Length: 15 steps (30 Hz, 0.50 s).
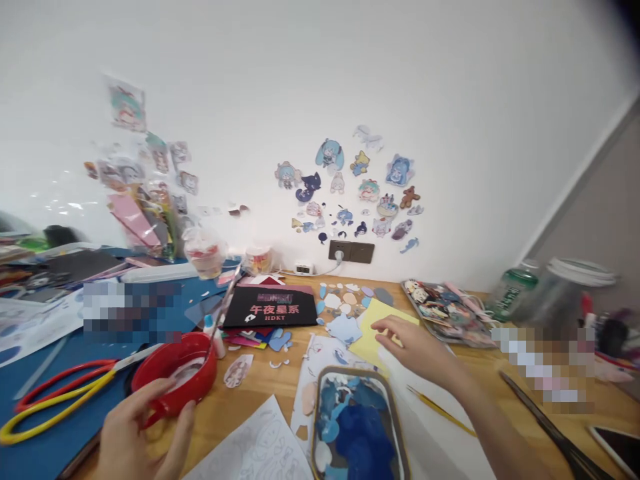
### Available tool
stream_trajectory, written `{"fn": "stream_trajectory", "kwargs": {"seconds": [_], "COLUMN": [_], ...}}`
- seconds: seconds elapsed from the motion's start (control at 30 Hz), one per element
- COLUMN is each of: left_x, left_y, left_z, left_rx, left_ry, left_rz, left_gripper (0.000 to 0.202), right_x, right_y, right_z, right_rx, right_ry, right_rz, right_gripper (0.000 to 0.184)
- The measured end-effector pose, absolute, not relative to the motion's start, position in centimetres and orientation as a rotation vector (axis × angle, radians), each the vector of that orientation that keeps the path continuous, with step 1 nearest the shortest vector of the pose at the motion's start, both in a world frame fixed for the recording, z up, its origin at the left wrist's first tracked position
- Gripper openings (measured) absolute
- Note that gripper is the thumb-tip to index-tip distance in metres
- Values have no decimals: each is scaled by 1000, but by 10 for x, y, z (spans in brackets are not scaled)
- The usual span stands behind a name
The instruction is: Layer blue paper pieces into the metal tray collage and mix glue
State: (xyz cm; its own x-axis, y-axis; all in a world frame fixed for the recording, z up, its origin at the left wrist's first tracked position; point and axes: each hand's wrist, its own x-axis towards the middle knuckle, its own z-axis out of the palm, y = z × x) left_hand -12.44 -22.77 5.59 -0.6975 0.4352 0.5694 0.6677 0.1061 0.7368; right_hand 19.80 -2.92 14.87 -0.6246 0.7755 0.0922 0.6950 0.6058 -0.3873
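Observation:
My left hand [143, 427] is at the lower left, thumb and fingers spread beside a red bowl-like dish [197, 387] with a short handle. Its fingertips overlap the dish's near side; whether they touch it I cannot tell. My right hand [413, 343] reaches over a yellow sheet of paper [390, 317], fingers stretched out and holding nothing visible. Just left of those fingertips lies a light blue paper cutout [343, 328]. Below is an open tin [320, 400] filled with blue and white cut pieces. Yellow tweezers [443, 410] rest on white paper to its right.
Red-and-yellow-handled scissors [65, 400] lie on a blue mat [45, 440] at left. A black box [270, 307] sits behind many small cutouts [345, 300]. Dark scissors [555, 427], a phone [617, 447] and a green bottle [515, 290] are at right. Line drawings [260, 447] lie in front.

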Motion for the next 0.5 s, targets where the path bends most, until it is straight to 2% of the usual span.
{"fn": "stream_trajectory", "kwargs": {"seconds": [0.13,0.27,0.5], "left_x": [-86,-51,-21], "left_y": [-195,-143,-80], "left_z": [68,68,30], "left_rx": [-1730,-2195,-2260], "left_ry": [-2095,-2074,-2039], "left_rz": [-1482,-1511,-1924], "left_gripper": [29,19,17], "right_x": [242,267,272], "right_y": [-32,-37,-39], "right_z": [141,110,74], "right_rx": [-1556,-1826,-1828], "right_ry": [-2580,-2587,-2595], "right_rz": [401,384,360], "right_gripper": [30,13,10]}}
